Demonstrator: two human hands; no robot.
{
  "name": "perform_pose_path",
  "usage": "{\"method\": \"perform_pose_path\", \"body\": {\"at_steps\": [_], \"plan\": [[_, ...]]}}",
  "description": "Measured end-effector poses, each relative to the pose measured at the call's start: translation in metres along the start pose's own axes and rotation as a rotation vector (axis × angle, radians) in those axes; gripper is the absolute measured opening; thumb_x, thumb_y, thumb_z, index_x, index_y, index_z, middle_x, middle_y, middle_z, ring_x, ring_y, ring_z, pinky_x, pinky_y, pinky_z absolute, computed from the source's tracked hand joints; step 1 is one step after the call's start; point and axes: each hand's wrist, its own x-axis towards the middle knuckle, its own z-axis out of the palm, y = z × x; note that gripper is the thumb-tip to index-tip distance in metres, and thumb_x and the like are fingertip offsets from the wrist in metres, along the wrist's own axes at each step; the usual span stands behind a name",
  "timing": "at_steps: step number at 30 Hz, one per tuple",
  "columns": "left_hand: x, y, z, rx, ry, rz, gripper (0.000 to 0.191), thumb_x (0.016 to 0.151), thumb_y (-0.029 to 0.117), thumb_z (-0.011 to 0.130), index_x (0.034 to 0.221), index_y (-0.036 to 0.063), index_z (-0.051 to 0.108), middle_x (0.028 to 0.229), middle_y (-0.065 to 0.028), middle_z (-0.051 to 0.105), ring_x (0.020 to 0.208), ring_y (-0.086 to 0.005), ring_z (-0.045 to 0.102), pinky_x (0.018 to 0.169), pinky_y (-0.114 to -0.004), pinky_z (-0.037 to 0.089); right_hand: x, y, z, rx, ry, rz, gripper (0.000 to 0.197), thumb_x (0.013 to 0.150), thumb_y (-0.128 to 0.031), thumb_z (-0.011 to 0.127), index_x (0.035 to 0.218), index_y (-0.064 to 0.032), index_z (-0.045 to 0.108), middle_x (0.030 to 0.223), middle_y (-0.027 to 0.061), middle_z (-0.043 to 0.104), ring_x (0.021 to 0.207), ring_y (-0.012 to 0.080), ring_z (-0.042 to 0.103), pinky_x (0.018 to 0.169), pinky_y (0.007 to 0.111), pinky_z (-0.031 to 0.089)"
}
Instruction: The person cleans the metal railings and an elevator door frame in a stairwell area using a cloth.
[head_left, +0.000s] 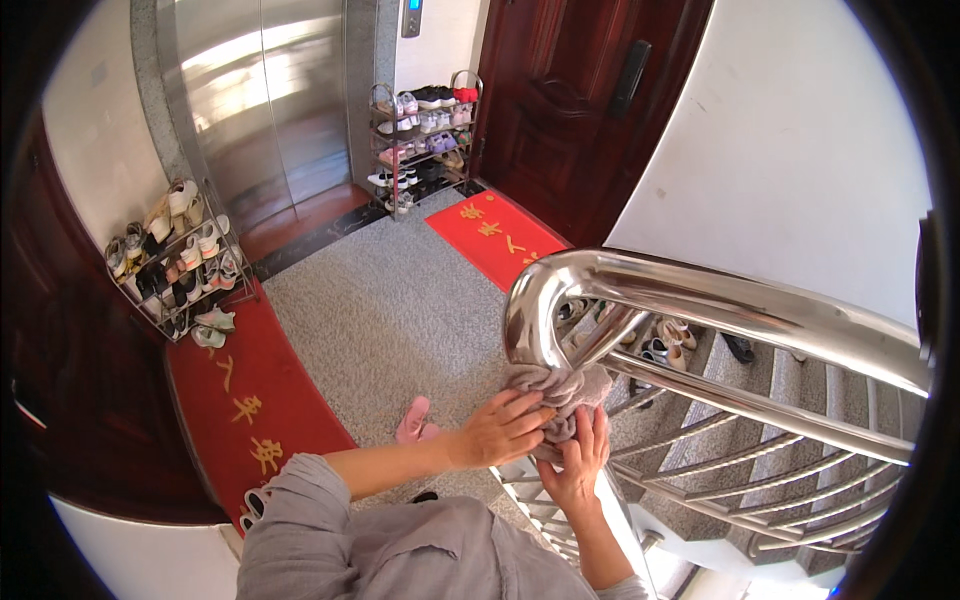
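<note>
A crumpled greyish-pink cloth (559, 394) is wrapped around the metal stair railing just below the bend of its thick polished handrail (720, 300). My left hand (504, 431) presses on the cloth from the left, fingers laid across it. From below and to the right, my right hand (579, 457) holds the cloth with its fingers curled against it. The part of the railing under the cloth is hidden. Beneath the handrail run a thinner metal rail and twisted metal bars.
Stairs (697, 405) with several shoes on them lie behind the railing at right. Two shoe racks, one by the left door (184, 262), one beside the elevator (427, 142), hold shoes. Red mats (480, 232) lie at both doors. Pink slippers (413, 421) are on the grey floor (375, 300).
</note>
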Motion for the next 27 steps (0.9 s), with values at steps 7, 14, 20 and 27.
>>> {"method": "perform_pose_path", "body": {"at_steps": [7,14,20,27], "plan": [[0.074,-0.044,-0.02,0.02,0.072,-0.293,0.052,0.072,0.03,0.067,0.119,0.0123,0.054,0.131,-0.0082,0.049,0.126,-0.0287,0.041,0.107,-0.049,0.025,0.093,0.02,0.018,0.323,0.139,0.027,0.069,0.073,-0.001,0.058,0.138,-0.0027,0.034,0.134,0.0282,0.043,0.121,0.046,0.044,0.099,0.048,0.038],[0.073,-0.016,0.006,0.011,-0.032,-0.223,0.042,0.068,0.031,0.07,0.102,0.0074,0.063,0.108,-0.0089,0.059,0.111,-0.027,0.052,0.097,-0.048,0.035,0.042,0.045,0.022,0.151,0.166,0.126,0.054,0.076,-0.025,0.062,0.123,-0.0022,0.053,0.117,0.0223,0.055,0.108,0.04,0.052,0.094,0.048,0.039],[0.072,0.112,0.128,-0.125,-0.502,0.009,0.03,0.076,0.023,0.069,0.102,0.0083,0.062,0.099,-0.0088,0.061,0.092,-0.0223,0.058,0.08,-0.039,0.043,-0.157,0.109,0.007,0.123,0.247,0.653,0.052,0.079,-0.03,0.06,0.122,-0.0016,0.053,0.119,0.0171,0.057,0.109,0.038,0.052,0.096,0.049,0.036],[0.077,0.151,0.176,-0.206,-0.805,0.2,0.029,0.085,0.031,0.051,0.104,0.0118,0.063,0.101,-0.0047,0.06,0.092,-0.0193,0.058,0.073,-0.039,0.039,-0.21,0.102,-0.005,-0.085,0.196,0.948,0.049,0.082,-0.021,0.051,0.127,-0.0001,0.047,0.118,0.0227,0.051,0.11,0.0399,0.044,0.098,0.05,0.03]]}}
